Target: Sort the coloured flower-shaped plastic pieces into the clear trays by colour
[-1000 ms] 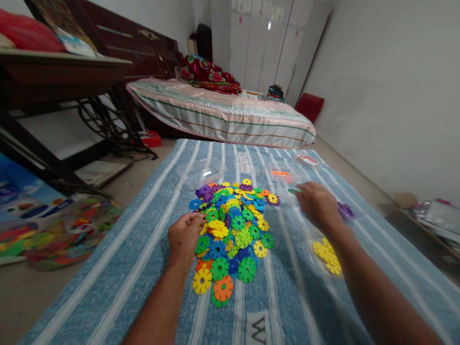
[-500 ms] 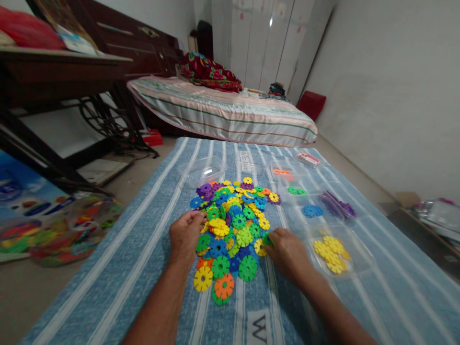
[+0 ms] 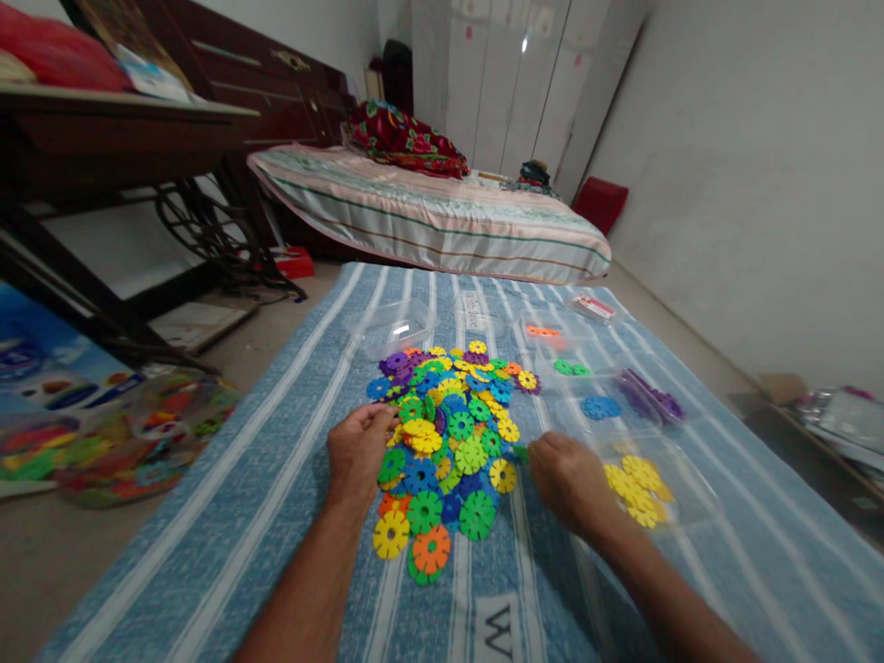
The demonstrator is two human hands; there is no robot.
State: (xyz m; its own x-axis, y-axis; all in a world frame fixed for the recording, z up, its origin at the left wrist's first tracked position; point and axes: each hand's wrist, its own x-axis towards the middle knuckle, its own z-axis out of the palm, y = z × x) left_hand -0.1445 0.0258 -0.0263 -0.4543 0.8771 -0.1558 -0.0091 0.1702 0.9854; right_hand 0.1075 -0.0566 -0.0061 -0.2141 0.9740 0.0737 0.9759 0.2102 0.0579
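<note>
You have a desk (image 3: 276, 414) in front of you, covered by a blue cloth (image 3: 428, 631) with white stripes. Just beyond its far edge stands a bed (image 3: 442, 221) with red flowered bedding (image 3: 407, 138), and behind that a pale wardrobe (image 3: 504, 92). A dark treadle stand (image 3: 124, 129) is on your left, a plain wall (image 3: 746, 184) on your right.

The pile of notched discs (image 3: 459, 425) lies mid-desk, between your hands. Striped cloth stretches from your left forearm out to the left edge; your right side is tighter, with a clear tub (image 3: 694, 479) just beside that forearm.

Your left hand (image 3: 357, 451) is at the pile's left side, fingers curled; I can't tell whether they pinch a disc. Your right hand (image 3: 570, 483), just right of the pile, grips one green disc (image 3: 521, 452), mostly hidden by your fingers.

On your right, count five single-colour groups: orange discs (image 3: 542, 331), green discs (image 3: 571, 366), blue discs (image 3: 600, 406), purple discs (image 3: 655, 398) and yellow discs (image 3: 636, 488). One red-labelled box (image 3: 592, 307) sits near the far right corner. The pile overlaps too much to count.
</note>
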